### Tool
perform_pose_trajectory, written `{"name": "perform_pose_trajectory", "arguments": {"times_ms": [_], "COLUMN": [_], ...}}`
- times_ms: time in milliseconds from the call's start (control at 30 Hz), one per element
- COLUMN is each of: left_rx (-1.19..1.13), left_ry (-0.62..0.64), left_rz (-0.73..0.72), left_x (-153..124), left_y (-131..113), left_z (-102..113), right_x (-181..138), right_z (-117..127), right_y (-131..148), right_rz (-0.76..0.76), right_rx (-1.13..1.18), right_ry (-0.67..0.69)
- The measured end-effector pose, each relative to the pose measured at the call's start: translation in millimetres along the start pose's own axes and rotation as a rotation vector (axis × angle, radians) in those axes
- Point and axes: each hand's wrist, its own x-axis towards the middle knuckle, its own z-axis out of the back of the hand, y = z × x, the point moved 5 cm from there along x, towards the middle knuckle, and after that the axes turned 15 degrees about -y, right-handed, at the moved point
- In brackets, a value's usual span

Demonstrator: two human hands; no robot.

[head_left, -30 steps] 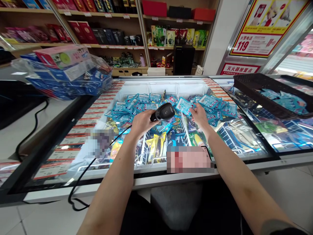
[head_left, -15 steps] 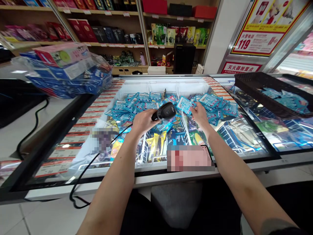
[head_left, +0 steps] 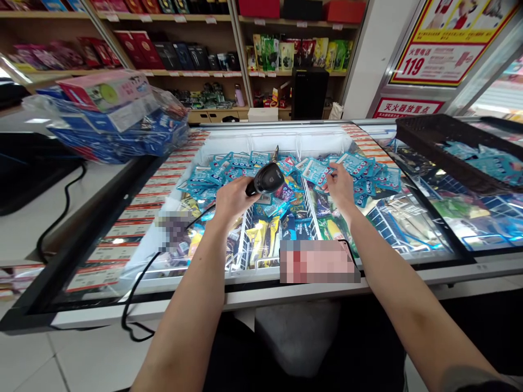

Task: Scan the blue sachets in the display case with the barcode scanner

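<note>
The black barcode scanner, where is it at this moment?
In the head view, the barcode scanner is near the centre, gripped in the left hand above the open freezer, just left of the right hand.

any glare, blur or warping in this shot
Head view: white glare streaks the freezer glass; wide-angle warping bends the shelves and freezer edges; two patches are pixelated out, one beside the left hand holding the scanner; the right hand on a blue packet looks sharp.
</note>
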Motion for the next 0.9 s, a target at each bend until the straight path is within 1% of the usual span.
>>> {"name": "perform_pose_trajectory", "arguments": {"times_ms": [67, 133, 200, 267, 333, 433, 500, 567, 733, 900], "left_rx": [0.008, 0.012, 0.016, 0.021, 0.026, 0.034, 0.043, 0.052, 0.062, 0.08], "left_ry": [-0.016, -0.034, -0.047, -0.05, -0.049, -0.045, -0.049, -0.056, -0.088, -0.088], "left_rz": [0.011, 0.013, 0.016, 0.022, 0.03, 0.037, 0.042, 0.046, 0.07, 0.138], "left_x": [0, 1, 1, 1, 2, 2, 1, 1, -1, -2], "left_y": [2, 3, 5, 5, 6, 7, 8, 9, 15, 23], "left_z": [1, 1, 2, 2, 2, 2, 1, 1, 3, 5], "right_x": [3, 4, 2, -2, -7, -19, -24, -24, -18, -16], "right_z": [1, 6, 11, 14, 13, 1, -6, -8, -8, -12], "right_y": [-2, 2, 8, 17, 29, 40, 40, 35, 26, 22], "right_rz": [0.046, 0.132, 0.215, 0.281, 0.391, 0.607, 0.676, 0.675, 0.629, 0.614], "right_rx": [-0.07, -0.177, -0.299, -0.395, -0.449, -0.497, -0.536, -0.572, -0.62, -0.669], "right_ry": [-0.026, -0.087, -0.146, -0.164, -0.125, 0.046, 0.131, 0.14, 0.073, 0.051]}}
